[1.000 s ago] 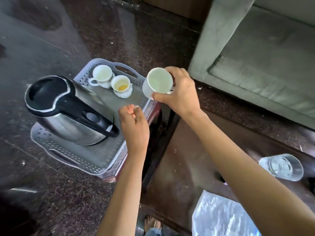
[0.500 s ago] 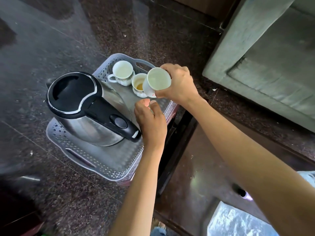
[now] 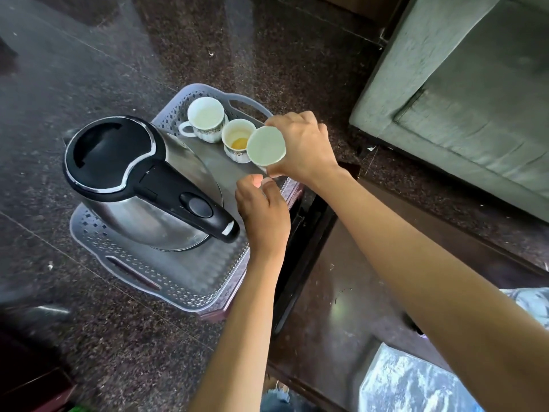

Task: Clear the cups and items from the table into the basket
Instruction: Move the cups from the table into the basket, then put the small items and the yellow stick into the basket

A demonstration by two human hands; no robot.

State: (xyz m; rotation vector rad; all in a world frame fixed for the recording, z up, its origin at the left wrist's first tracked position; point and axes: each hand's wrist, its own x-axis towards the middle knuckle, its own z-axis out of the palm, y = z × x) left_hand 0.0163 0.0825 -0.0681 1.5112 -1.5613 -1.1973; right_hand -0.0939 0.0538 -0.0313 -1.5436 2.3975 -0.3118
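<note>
A grey perforated plastic basket [image 3: 190,289] sits on a small stool beside the dark table [image 3: 341,295]. Inside it stand a steel kettle with a black lid [image 3: 139,185] and two white teacups: an empty one [image 3: 205,117] at the far end, and one with a little yellow liquid [image 3: 237,138]. My right hand [image 3: 300,147] grips a third white cup [image 3: 266,145], tilted, just above the basket next to the second cup. My left hand [image 3: 261,209] hovers over the basket's right rim, fingers curled with fingertips together; whether it holds anything is hidden.
A grey-green sofa [image 3: 463,93] fills the upper right. A clear plastic bag [image 3: 413,382] lies on the table at the bottom right. Dark speckled floor surrounds the stool.
My right hand has carried the white cup leftward and down over the basket, close beside the cup with liquid. My left hand stays by the right rim. The view has shifted left.
</note>
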